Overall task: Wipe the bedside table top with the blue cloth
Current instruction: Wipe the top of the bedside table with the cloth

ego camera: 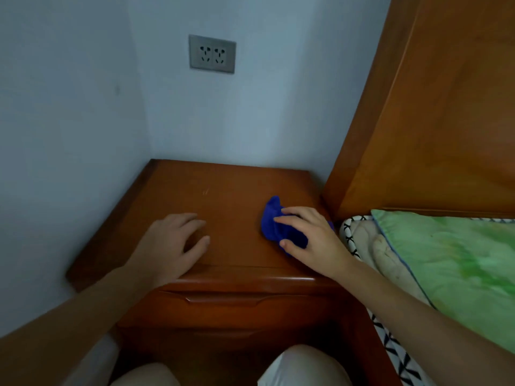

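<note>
The bedside table (223, 196) is reddish-brown wood and stands in the corner between two pale walls. A crumpled blue cloth (274, 221) lies on the right side of its top. My right hand (309, 235) lies over the cloth, fingers and thumb curled round it, and covers its right part. My left hand (172, 240) rests on the left front of the table top with loosely bent fingers and holds nothing.
A wooden headboard (432, 121) rises right of the table. A green quilt (459, 260) and a patterned mattress edge (351, 235) lie beside it. A double socket (212, 53) is on the back wall. A drawer front (223, 299) faces me, my knees below.
</note>
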The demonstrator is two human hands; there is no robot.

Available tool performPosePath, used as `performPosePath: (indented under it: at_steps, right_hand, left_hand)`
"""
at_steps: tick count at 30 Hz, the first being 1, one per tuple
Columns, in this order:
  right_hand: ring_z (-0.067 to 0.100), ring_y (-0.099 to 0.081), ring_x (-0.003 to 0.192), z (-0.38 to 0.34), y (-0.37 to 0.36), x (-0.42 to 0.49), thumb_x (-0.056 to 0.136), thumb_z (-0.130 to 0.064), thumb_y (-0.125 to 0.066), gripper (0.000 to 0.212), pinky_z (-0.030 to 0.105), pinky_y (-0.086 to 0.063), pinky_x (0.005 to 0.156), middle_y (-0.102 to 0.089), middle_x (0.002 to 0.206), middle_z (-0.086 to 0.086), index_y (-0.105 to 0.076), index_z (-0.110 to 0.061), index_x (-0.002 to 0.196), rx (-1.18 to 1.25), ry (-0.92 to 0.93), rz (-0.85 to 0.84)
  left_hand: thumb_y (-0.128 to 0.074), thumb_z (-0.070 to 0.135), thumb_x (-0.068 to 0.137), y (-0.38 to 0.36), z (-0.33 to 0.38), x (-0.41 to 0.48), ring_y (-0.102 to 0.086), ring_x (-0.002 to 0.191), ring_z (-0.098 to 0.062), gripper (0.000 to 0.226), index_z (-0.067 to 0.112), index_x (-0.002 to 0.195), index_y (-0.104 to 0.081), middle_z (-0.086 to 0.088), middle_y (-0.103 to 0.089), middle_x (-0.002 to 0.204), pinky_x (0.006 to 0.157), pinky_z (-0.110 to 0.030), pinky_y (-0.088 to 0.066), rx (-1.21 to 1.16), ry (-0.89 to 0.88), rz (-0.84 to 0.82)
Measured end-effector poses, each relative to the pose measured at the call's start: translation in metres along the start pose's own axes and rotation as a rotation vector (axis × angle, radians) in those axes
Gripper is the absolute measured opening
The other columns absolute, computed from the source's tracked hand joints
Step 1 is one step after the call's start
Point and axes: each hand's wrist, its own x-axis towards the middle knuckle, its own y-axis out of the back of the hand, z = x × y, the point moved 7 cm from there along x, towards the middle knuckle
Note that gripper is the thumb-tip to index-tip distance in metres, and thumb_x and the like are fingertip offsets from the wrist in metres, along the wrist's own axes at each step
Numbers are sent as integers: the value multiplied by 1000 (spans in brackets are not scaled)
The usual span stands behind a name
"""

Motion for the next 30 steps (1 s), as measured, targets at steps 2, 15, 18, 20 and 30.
performPosePath:
  at_steps: [2,15,18,20,30]
  right_hand:
    - [7,-37,140,1,-7,-2,92,-39,-68,41,31,-28,113,-50,143,-12,-64,-30,132,-17,26,-35]
    - [21,-43,134,109,-29,95,92,-37,-71,43,43,-35,111,-53,141,-3,-64,-29,133,-48,-206,43]
    - [25,-42,135,130,-36,120,93,-39,-68,47,43,-34,110,-51,143,-1,-60,-30,138,-77,-254,32]
    - [26,-42,135,139,-40,132,93,-39,-66,47,45,-36,108,-51,143,0,-59,-29,138,-95,-293,34]
    - [16,-37,137,83,-37,86,93,-47,-61,54,42,-34,109,-46,144,-11,-48,-40,145,-24,-71,-98]
  left_hand:
    - [-26,66,95,-14,21,3,-45,134,-15,64,29,137,-56,2,-53,145,109,-43,-38,-1,-46,-38]
    - [-32,58,97,-27,22,5,-45,133,-9,55,29,134,-59,8,-55,141,108,-32,-30,-19,-51,0]
    - [-33,58,96,-27,22,4,-45,133,-10,55,29,134,-60,8,-55,141,108,-32,-29,-27,-38,-2]
    - [-33,58,96,-26,23,4,-44,134,-10,55,29,134,-60,8,-55,142,108,-32,-29,-35,-33,0]
    - [-34,57,97,-24,23,3,-42,134,-7,53,30,134,-60,10,-54,142,110,-31,-30,-50,-31,-10]
